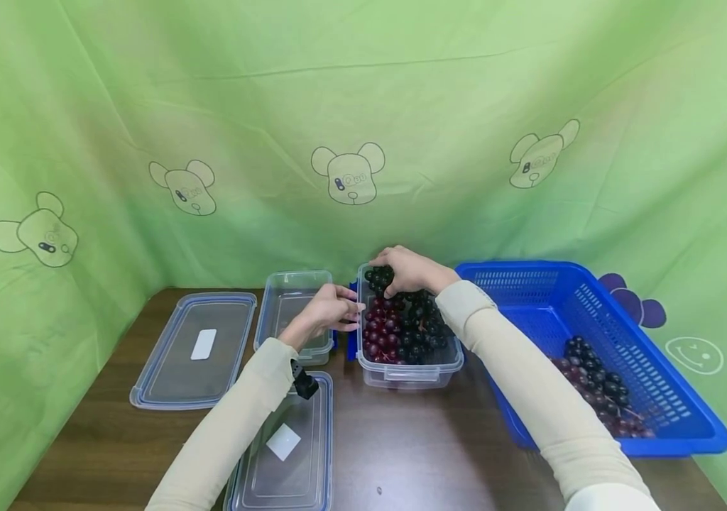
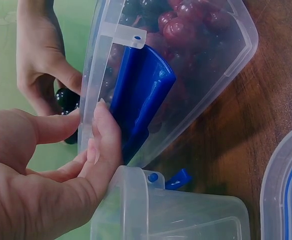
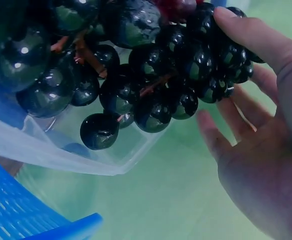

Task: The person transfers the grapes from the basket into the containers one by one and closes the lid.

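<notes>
A clear plastic container (image 1: 410, 376) holds dark red grapes (image 1: 381, 330) and black grapes (image 1: 424, 333). At its far end my right hand (image 1: 411, 271) grips a small bunch of black grapes (image 1: 378, 278). In the right wrist view, the thumb of that right hand (image 3: 271, 105) lies over the black grapes (image 3: 206, 65), with the fingers on their other side. My left hand (image 1: 331, 310) touches the container's left side. Seen from the left wrist, the left hand's fingertips (image 2: 104, 122) lie along the wall by the blue latch (image 2: 143, 85), thumb close to the rim.
A second clear container (image 1: 283, 312) stands left of the filled one. Two lids (image 1: 223, 355), (image 1: 306, 461) lie flat on the wooden table (image 1: 395, 447). On the right, a blue basket (image 1: 676, 447) contains more grapes (image 1: 600, 383). A green curtain (image 1: 261, 121) hangs behind.
</notes>
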Demonstrator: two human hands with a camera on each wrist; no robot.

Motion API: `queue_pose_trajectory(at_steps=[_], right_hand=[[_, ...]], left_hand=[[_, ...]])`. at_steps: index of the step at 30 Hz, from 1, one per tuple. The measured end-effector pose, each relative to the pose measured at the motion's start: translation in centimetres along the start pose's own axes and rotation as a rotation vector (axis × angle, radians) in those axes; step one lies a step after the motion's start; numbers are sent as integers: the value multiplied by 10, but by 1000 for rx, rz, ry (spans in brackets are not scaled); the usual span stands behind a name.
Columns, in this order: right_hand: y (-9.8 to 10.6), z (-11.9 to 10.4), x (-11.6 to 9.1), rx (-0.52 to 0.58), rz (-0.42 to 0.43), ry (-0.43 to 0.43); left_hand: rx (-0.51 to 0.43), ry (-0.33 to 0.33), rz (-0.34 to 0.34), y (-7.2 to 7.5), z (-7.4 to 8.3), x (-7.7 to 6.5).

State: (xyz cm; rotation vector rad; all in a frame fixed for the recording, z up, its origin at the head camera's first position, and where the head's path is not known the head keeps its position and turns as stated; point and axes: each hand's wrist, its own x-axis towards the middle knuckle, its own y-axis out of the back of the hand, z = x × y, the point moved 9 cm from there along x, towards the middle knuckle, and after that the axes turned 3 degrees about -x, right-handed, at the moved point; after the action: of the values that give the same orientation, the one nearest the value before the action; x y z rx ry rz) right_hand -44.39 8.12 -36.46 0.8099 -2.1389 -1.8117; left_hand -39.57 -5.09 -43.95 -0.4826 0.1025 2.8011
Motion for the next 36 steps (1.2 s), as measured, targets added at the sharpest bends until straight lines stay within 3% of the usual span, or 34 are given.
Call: queue_pose_trajectory(at_steps=[7,15,23,32,36], right_hand=[[-5,-2,-1,-32,-16,-3],[-16,12,-4,-37,-17,-38],[6,13,-12,17,50,-28],[27,18,-28,79,70,-37],[39,18,-36,98,87,-25]], left_hand=[[-10,-6,0,1,0,-1],[-7,-9,-3,-2,-2,0],[-3,-16,2,0,0,0],[1,-28,4,-2,1,-2],[48,-41,15,-1,4,-6]])
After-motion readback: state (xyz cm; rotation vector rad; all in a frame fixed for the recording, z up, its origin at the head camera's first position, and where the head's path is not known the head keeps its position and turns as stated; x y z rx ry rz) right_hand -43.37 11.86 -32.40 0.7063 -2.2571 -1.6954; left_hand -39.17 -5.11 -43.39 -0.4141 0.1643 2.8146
